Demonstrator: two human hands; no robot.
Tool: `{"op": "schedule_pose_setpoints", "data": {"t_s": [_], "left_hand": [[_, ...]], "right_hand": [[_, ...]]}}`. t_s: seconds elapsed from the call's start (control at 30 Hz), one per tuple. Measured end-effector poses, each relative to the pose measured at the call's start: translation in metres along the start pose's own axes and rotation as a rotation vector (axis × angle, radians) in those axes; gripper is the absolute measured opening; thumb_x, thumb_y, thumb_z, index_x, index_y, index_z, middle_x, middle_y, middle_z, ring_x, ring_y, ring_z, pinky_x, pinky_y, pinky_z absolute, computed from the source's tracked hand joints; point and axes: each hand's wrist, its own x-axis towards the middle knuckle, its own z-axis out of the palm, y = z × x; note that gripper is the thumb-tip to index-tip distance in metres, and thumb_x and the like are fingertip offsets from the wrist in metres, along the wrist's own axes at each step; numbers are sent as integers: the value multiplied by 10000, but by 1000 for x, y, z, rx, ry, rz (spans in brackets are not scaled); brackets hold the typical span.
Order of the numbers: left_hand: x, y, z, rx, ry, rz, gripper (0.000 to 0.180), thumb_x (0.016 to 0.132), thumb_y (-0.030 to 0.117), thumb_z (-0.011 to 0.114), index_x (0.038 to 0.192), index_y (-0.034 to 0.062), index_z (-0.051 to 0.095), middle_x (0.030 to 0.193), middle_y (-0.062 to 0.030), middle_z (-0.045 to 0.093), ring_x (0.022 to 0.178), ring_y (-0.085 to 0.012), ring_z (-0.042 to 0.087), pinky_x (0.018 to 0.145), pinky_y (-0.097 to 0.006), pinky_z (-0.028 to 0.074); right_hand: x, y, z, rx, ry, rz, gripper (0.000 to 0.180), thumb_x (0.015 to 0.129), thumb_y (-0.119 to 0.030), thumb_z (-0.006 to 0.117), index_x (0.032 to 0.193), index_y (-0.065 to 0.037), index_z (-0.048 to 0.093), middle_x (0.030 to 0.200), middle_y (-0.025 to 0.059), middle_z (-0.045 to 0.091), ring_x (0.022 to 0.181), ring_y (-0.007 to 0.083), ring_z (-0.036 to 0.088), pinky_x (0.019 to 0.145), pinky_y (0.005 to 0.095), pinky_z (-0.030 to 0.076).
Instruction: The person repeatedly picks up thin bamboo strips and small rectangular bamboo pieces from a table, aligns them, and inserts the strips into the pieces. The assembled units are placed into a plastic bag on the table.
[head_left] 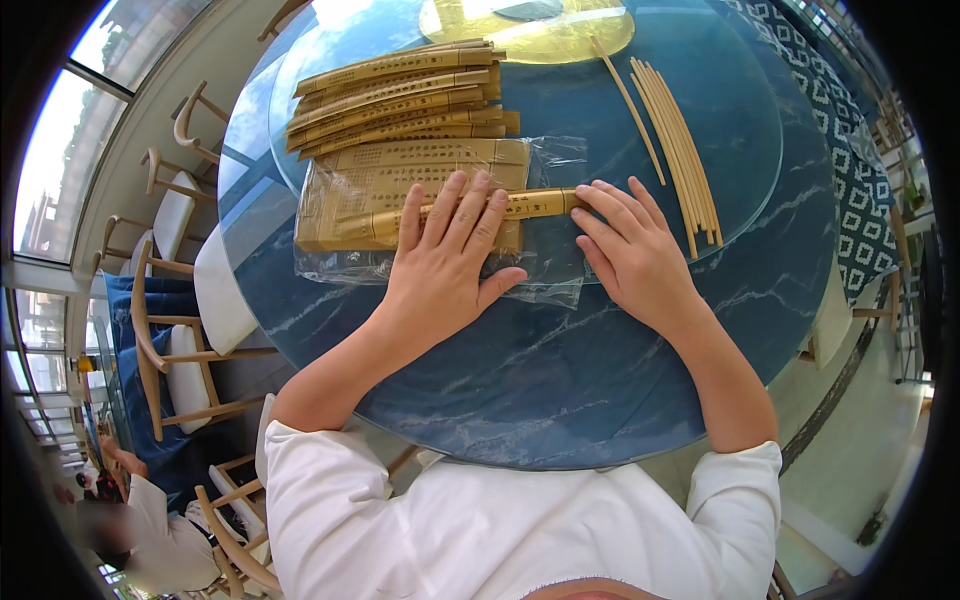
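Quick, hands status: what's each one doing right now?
Left hand: open, palm flat, pressing the paper-sleeved chopstick packet onto the plastic bag.
Right hand: open, fingertips touching the packet's right end, gripping nothing.

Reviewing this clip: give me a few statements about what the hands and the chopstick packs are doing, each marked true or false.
1. The left hand lies flat on a sleeved chopstick pack. True.
2. The right hand holds a cup. False: its fingers touch the pack's end.
3. Bare chopsticks lie right of the hands. True.
4. The table is red. False: it is blue marble-patterned.
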Motion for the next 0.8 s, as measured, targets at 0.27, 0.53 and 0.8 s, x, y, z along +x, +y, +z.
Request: {"op": "schedule_pose_setpoints", "data": {"t_s": [0.27, 0.53, 0.8], "left_hand": [[-1, -1, 1, -19, 29, -2, 806, 1032, 582, 597, 1622, 60, 427, 1696, -144, 386, 1595, -340, 302, 1313, -577, 126], [2, -2, 4, -50, 16, 14, 830, 1028, 583, 602, 1623, 35, 417, 1695, -162, 390, 1600, -338, 295, 1313, -571, 142], [-1, -2, 3, -48, 15, 26, 882, 1015, 573, 631, 1650, 24, 360, 1725, -179, 325, 1621, -343, 255, 1318, -579, 125]], "right_hand": [[2, -1, 2, 47, 23, 0, 192, 984, -121, 736, 1157, -40, 731, 1340, 87, 668, 1326, 282, 630, 1193, 479, 457], [53, -3, 11, 49, -18, -148, 244, 957, -110, 752, 1186, -41, 700, 1258, 102, 695, 1184, 284, 683, 1155, 472, 491], [75, -3, 3, 98, -251, -196, 237, 935, -87, 733, 1161, -17, 718, 1073, 102, 674, 1065, 309, 673, 1030, 431, 533]]}}
